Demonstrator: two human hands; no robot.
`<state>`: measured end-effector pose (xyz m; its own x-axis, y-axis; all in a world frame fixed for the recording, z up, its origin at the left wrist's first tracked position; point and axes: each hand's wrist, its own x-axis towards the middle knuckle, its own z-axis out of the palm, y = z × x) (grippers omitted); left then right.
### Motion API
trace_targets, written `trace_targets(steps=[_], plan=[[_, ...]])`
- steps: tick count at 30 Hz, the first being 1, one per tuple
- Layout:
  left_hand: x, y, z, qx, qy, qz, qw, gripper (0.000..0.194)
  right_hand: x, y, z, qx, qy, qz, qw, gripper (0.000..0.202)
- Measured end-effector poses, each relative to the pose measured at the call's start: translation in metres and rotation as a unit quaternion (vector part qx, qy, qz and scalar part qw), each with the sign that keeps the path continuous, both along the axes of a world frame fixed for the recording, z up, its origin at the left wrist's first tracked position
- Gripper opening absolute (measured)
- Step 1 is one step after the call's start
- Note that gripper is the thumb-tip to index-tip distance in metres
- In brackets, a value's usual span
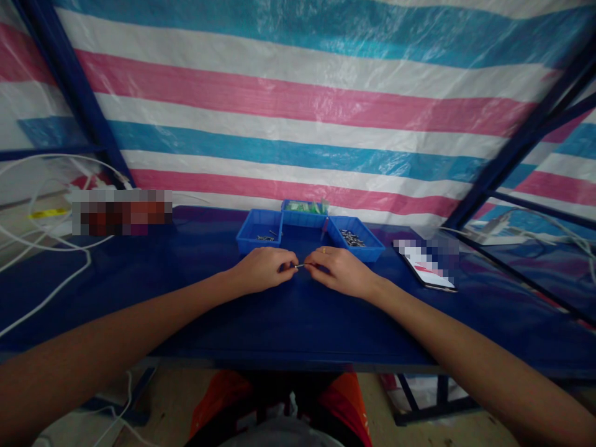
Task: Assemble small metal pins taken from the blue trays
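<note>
Both hands, left hand [263, 268] and right hand [339, 269], pinch one thin metal pin [300, 266].

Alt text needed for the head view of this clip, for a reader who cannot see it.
Both bare hands meet over a dark blue table, the left hand and right hand pinching a small metal pin between their fingertips. Behind them stand three blue trays, two holding small metal parts, with a phone to the right and a striped tarp behind.
</note>
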<state>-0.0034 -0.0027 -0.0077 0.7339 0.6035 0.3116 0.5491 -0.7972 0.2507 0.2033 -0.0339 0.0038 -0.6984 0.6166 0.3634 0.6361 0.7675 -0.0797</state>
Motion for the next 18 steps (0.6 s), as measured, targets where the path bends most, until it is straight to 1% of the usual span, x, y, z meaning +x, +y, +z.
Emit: trace_targets(steps=[4,7,12,18], plan=[[-0.0009,-0.0004,0.0014,0.014,-0.052,0.003,0.999,0.013,0.0022,0.0028,0.0003,-0.006,-0.008,-0.015,1.000,0.017],[-0.0010,-0.0019,0.0013,0.026,-0.074,-0.022,0.997,0.015,0.0011,0.0033,-0.0010,-0.018,-0.015,-0.007,1.000,0.016],[-0.0020,-0.0044,0.0010,0.039,-0.059,-0.074,0.995,0.018,-0.0035,0.0000,-0.0026,-0.029,-0.034,0.027,0.999,0.016],[-0.0023,-0.0050,0.0026,0.051,-0.053,-0.090,0.993,0.017,-0.0033,0.0003,-0.0031,-0.023,-0.038,0.028,0.999,0.015]])
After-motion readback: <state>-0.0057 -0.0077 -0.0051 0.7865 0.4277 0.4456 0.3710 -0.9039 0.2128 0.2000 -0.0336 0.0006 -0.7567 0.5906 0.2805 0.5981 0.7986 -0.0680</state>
